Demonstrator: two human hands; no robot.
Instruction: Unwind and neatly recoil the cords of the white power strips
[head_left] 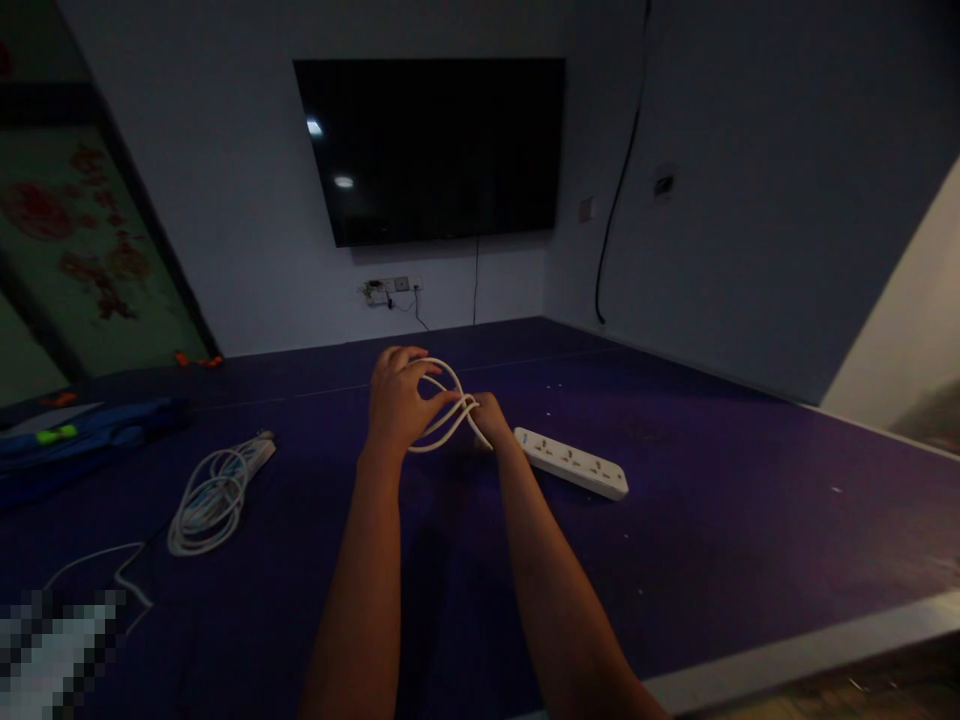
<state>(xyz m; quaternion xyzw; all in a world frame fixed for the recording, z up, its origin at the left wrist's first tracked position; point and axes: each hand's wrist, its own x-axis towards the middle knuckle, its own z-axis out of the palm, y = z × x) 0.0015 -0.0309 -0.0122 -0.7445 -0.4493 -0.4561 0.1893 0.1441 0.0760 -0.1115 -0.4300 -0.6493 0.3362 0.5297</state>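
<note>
A white power cord (442, 440) hangs in loose loops between my two hands, above the purple surface (697, 480). My left hand (397, 400) has its fingers curled round the left side of the loops, thumb pointing right. Where the strands cross, my right hand (487, 415) grips the cord; its fingertips are mostly hidden behind the wrist and the loops. Just right of that hand lies a white power strip (574, 463), sockets facing up. Its join with the cord is hidden behind my right arm.
At left, a second power strip (261, 458) lies with its coiled white cord (206, 515). Blue fabric (112, 430) is farther left. A television (442, 150) hangs on the wall above wall sockets (397, 285). A black cable (619, 200) dangles at right. A pale edge (810, 650) borders the surface.
</note>
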